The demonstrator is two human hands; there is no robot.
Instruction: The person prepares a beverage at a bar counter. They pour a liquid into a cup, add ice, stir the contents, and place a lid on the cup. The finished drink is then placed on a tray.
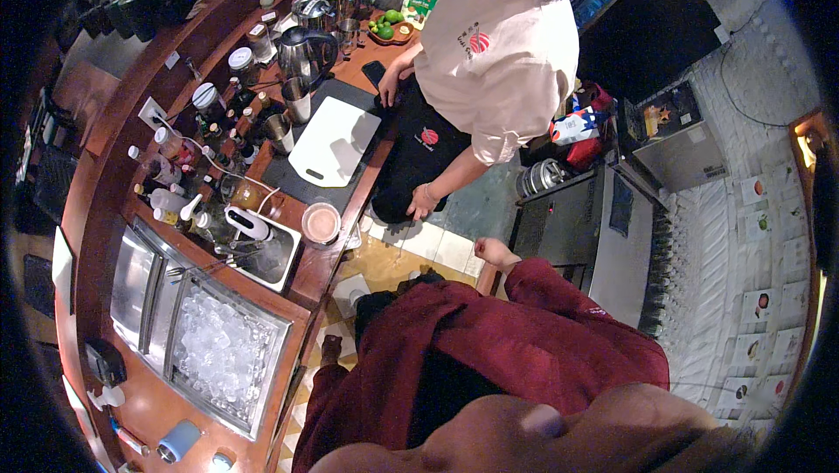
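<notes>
My right hand hangs in front of me out of a dark red sleeve, its fingers curled in with nothing showing in them. It touches nothing; a co-worker's lowered hand is the closest thing to it. On the other side, my left hand is in shadow beside the counter edge, near the ice bin, and how its fingers lie cannot be made out. Ahead stands the co-worker in a white shirt and black apron, the other hand by the counter edge near a phone.
Along the wooden counter lie a white cutting board, a pinkish cup, a small sink, several bottles, a kettle and a plate of limes. A blue cup is nearer. Steel cabinets stand right.
</notes>
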